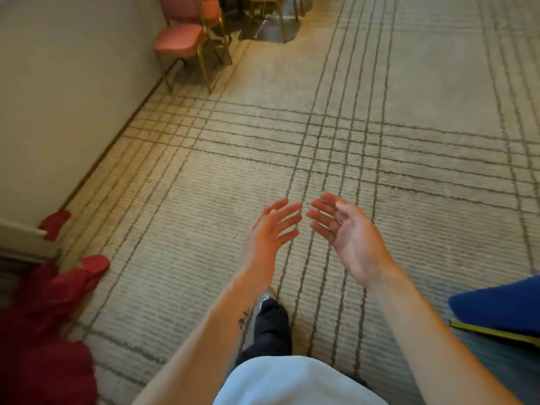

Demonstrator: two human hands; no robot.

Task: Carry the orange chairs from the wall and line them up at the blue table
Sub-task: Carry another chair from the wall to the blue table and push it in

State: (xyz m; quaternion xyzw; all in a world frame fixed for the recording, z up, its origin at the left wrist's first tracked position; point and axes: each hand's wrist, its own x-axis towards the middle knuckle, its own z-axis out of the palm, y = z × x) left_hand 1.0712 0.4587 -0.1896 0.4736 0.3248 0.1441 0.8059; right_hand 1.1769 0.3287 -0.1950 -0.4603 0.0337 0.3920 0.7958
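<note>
**Walk toward the wall chairs, both hands free**

Pale beige carpet crossed by dark grid lines (409, 112) fills nearly everything ahead of you. The plain cream wall (58, 83) runs along its left edge from near to far. A heap of dark red cloth (43, 331) lies at your near left. A corner of the blue-covered table with a yellow trim strip (502, 305) shows at the near right edge.

The orange padded chairs with gold metal frames (178, 40) stand far left. The nearest is against the wall and more cluster beyond it, all well apart from the table.

Your left hand (270, 232) and right hand (347, 232) are out in front, fingers spread and relaxed. The fingertips are near each other but apart, and the hands hold nothing.

You look to be on the fetching leg. The next move calls for closing on the nearest chair and taking its back or frame in both hands. You would then lift its legs off the carpet and turn toward the near right.
</note>
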